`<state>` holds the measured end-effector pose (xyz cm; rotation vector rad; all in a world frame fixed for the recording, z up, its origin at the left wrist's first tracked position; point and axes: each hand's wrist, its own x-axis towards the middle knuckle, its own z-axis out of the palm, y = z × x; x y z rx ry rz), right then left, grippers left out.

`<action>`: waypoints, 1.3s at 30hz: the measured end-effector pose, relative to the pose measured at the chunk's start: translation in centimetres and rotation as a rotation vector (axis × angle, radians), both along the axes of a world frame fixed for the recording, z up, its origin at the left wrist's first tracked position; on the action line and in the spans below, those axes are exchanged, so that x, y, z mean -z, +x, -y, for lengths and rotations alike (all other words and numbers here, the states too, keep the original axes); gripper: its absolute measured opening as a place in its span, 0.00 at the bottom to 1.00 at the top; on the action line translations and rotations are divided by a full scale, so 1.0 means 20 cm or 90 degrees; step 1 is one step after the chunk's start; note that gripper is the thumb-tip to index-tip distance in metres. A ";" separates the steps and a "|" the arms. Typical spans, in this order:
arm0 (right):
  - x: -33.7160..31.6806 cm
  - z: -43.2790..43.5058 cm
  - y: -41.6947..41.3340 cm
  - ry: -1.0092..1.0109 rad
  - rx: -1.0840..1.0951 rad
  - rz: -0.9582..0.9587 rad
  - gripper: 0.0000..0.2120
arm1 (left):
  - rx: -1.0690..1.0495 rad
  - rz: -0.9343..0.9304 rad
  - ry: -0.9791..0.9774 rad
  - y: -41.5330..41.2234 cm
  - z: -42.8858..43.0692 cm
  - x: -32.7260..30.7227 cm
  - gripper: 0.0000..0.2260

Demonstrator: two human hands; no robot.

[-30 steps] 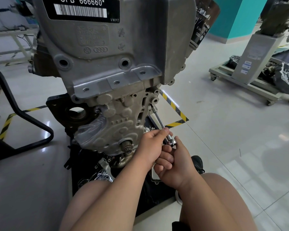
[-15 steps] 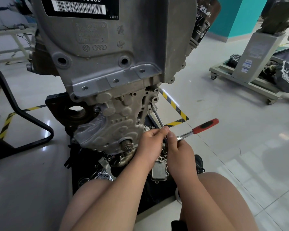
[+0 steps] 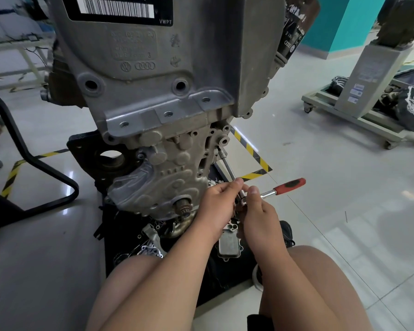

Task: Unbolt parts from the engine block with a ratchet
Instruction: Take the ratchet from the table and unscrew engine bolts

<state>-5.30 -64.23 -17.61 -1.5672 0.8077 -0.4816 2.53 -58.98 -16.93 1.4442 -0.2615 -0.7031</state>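
Automotive workshop or training bay. A bare grey engine block (image 3: 153, 91) stands upright at the centre, with a barcode label (image 3: 116, 8) at its top and carmaker logos cast into its cover. Beneath the engine block, loose metal parts (image 3: 227, 244) lie on a black mat (image 3: 120, 235). A red-handled ratchet (image 3: 289, 185) sticks out at the block's lower right. Yellow-and-black hazard tape (image 3: 251, 149) marks the glossy tiled floor (image 3: 344, 211) on both sides of the block. Far right of the block, a wheeled trolley (image 3: 359, 118) carries a grey column and more machinery. Behind the block to the right is a teal wall (image 3: 332, 22); to its left, a black tubular frame (image 3: 34, 158).
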 end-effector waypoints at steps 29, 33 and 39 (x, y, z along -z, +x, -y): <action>0.00 -0.01 -0.01 -0.003 0.016 -0.051 0.26 | -0.038 0.007 -0.005 0.00 0.03 0.04 0.12; 0.00 0.00 -0.03 -0.124 0.026 -0.079 0.23 | -0.040 -0.014 -0.013 0.01 0.03 0.04 0.12; 0.03 0.00 -0.01 -0.045 0.022 -0.025 0.25 | -0.039 -0.012 -0.004 0.00 0.02 0.03 0.13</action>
